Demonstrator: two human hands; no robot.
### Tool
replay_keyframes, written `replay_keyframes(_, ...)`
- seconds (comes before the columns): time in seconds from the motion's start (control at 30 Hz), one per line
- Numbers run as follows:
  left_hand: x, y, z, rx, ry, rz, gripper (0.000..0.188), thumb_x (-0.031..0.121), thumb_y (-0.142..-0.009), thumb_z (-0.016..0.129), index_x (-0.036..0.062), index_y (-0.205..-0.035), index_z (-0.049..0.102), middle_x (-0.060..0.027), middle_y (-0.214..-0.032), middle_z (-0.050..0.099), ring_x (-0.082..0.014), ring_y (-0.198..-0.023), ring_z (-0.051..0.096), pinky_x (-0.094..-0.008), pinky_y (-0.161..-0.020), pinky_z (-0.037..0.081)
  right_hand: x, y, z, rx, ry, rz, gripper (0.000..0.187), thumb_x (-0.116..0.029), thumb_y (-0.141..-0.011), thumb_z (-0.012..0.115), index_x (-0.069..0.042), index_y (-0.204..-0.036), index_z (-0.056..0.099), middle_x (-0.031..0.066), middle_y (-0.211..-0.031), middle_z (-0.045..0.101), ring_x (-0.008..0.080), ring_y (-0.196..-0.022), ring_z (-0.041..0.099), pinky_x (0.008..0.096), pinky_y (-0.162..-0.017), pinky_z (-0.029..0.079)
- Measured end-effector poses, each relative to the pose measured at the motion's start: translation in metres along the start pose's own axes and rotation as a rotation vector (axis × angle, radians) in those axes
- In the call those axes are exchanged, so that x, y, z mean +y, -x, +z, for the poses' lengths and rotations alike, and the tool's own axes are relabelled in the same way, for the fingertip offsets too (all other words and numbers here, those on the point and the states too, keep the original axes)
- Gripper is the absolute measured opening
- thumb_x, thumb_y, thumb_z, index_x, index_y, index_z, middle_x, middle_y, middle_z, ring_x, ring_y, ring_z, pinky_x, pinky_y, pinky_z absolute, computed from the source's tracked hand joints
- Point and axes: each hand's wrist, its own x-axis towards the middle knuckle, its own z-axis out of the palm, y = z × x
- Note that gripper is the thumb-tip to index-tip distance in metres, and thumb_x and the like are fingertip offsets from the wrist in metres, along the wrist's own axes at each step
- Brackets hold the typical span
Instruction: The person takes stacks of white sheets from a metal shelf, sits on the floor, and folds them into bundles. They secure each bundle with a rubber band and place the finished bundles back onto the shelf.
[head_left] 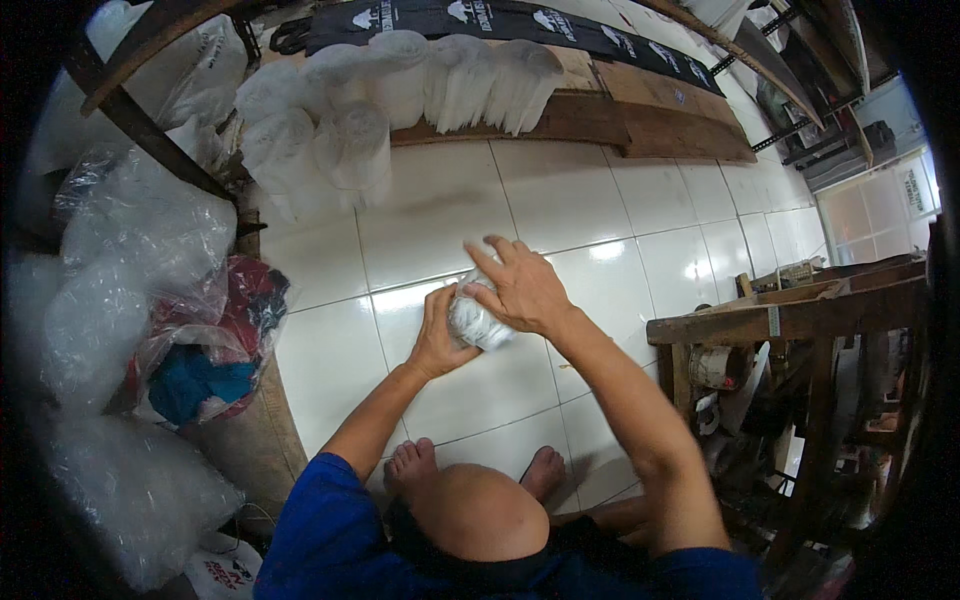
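Note:
A small, rounded white bundle (478,318), seemingly crumpled plastic and slightly smeared by motion, is between my hands above the tiled floor. My left hand (437,335) curls round its left side, thumb on top and fingers partly hidden beneath. Over its upper right lies my right hand (525,287), thumb and palm against the bundle. Its upper fingers stretch out, apart, past the far side. The other right fingertips are hidden.
Several wrapped, translucent cylindrical bundles (355,150) stand at the back, beside cardboard (670,110) and a black printed strip (600,45). Clear plastic bags (130,250), one with red and blue cloth (205,380), pile up at left. A wooden bench (780,320) borders the right.

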Motion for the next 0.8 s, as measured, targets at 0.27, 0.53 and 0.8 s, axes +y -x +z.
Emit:
replay_keyframes(0.27,-0.014,-0.022,-0.01,-0.072,-0.13,0.206,0.118,0.03,-0.054,0.088,0.0133,-0.148,0.018,-0.0241,-0.15,0.022,-0.0418,-0.138,0.024,-0.0484,-0.112,0.028,-0.015,-0.018,-0.006,0.005,0.221,0.03,0.081,-0.065,-0.086,0.046,-0.011,-0.146,0.033,0.0262,-0.144,0.035,0.0451,-0.134,0.031,0.0603,-0.105,0.027)
replay_keyframes(0.53,-0.002,-0.027,-0.002,-0.246,-0.362,0.115,0.092,0.042,-0.069,0.078,0.0175,-0.146,0.032,-0.0111,-0.15,0.03,-0.0309,-0.142,0.021,-0.0482,-0.117,0.015,-0.03,-0.02,0.002,0.04,-0.032,-0.107,0.088,-0.064,-0.08,0.058,-0.01,-0.145,0.033,0.0268,-0.142,0.037,0.0466,-0.134,0.03,0.0663,-0.106,0.019)
replay_keyframes(0.8,0.003,-0.03,-0.008,-0.323,-0.441,0.036,0.083,0.047,-0.076,0.072,0.0194,-0.144,0.033,-0.0022,-0.151,0.03,-0.0225,-0.143,0.021,-0.0491,-0.118,0.009,-0.033,-0.027,-0.016,0.084,-0.074,-0.223,0.091,-0.066,-0.078,0.059,-0.01,-0.145,0.032,0.0276,-0.141,0.038,0.0465,-0.133,0.034,0.0662,-0.107,0.019)
